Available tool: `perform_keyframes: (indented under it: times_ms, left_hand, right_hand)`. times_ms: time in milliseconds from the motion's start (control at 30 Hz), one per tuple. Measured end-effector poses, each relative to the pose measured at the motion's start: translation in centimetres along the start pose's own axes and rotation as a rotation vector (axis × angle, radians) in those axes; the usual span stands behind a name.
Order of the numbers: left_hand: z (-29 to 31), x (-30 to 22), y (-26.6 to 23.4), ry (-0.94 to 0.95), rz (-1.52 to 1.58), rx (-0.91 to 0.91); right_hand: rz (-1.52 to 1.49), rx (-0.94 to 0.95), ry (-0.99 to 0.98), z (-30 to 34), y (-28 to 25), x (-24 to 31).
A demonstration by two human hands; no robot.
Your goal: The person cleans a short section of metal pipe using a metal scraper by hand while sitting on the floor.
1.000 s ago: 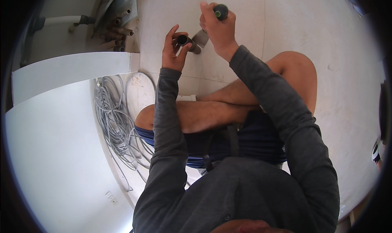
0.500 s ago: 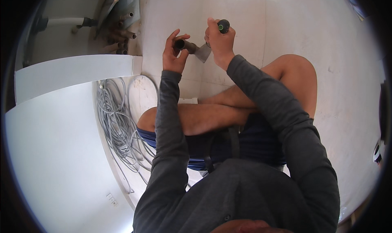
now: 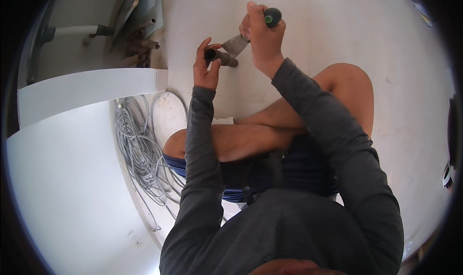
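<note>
My left hand (image 3: 206,67) grips a short, dark brown pipe (image 3: 224,58), its hollow end turned toward me. The fingers and thumb close round the near end, and the far end points right and away. Just beside it my right hand (image 3: 264,38) is wrapped round the handle of a scraper (image 3: 236,46), with the dark green-ringed butt of that handle sticking up by the thumb. The broad metal blade lies at the pipe's upper side; whether it touches cannot be made out.
Several similar pipes (image 3: 150,44) lie in a recess at the far left, by a glass-like sheet (image 3: 151,7). A low white ledge (image 3: 96,84) bounds it. Coiled grey cable (image 3: 137,145) lies on the floor left of my crossed legs (image 3: 241,137).
My right hand has risen and shifted slightly right. The blade has swung from the pipe's far end to its upper side. My left hand stays nearly in place.
</note>
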State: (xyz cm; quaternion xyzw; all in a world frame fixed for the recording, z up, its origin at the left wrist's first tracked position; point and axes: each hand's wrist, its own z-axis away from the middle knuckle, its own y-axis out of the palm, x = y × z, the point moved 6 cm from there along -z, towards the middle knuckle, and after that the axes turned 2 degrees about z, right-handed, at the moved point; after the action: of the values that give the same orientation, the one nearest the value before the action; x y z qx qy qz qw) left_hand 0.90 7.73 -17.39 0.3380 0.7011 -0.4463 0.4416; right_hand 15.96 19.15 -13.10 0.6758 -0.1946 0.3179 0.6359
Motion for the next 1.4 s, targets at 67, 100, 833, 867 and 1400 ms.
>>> perform_keyframes:
  times_ms: [67, 100, 833, 867, 1400]
  left_hand:
    - [0.1, -0.1, 0.5, -0.012, 0.001, 0.022]
    - [-0.3, -0.3, 1.4, -0.009, 0.012, 0.040]
    - [6.4, 8.8, -4.2, -1.054, -0.461, 0.413]
    - [7.1, 9.9, -3.7, -1.060, -0.449, 0.451]
    - [5.5, 13.9, -0.1, -1.001, -0.205, 0.210]
  right_hand:
    - [0.090, 0.006, -0.007, 0.2, -0.5, -0.4]
    - [0.157, -0.031, -0.016, 0.3, -1.8, -1.8]
    - [0.889, 0.520, -0.155, 3.3, -0.7, -6.8]
    - [0.899, 0.581, -0.158, 3.6, -0.7, -7.6]
    - [1.242, 0.754, -0.536, 5.8, -1.0, -5.6]
